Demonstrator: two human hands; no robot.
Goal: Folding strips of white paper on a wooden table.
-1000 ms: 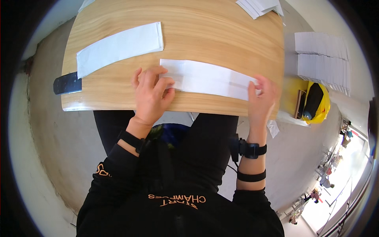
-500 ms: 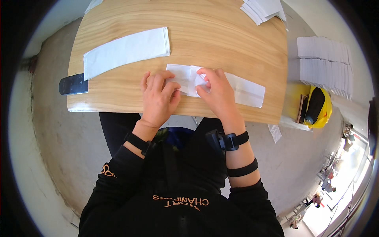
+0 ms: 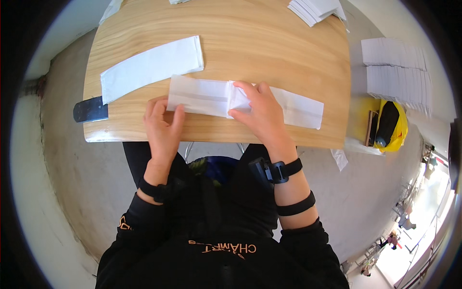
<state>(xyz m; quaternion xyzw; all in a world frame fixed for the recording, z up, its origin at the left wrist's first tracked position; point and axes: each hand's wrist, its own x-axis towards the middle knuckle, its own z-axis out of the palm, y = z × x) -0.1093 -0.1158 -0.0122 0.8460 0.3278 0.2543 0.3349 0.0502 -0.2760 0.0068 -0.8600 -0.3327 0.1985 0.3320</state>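
Note:
A long, thin white strip (image 3: 199, 96), slightly see-through, lies across the near part of the table with a gathered fold at its middle. My right hand (image 3: 262, 113) grips that fold, thumb at the near edge and index finger at the far edge. Beyond this hand, the strip's right part extends flat. At the strip's left end is my left hand (image 3: 163, 123), its thumb and fingers apart. The thumb tip meets the near edge; some fingertips are partly hidden by the end. Farther back on the left lies a flat stack of white strips (image 3: 151, 67).
A dark flat object (image 3: 91, 110) sticks out from beneath the stack at the wooden table's (image 3: 250, 38) left edge. White folded pieces (image 3: 315, 9) lie at the far right. Beyond the right edge stand rows of white stacks (image 3: 397, 79) and a yellow bag (image 3: 397, 132) holding dark items.
My left hand has moved left from the middle, and the strip's left part now reaches farther out that way. My right hand has stayed at the fold.

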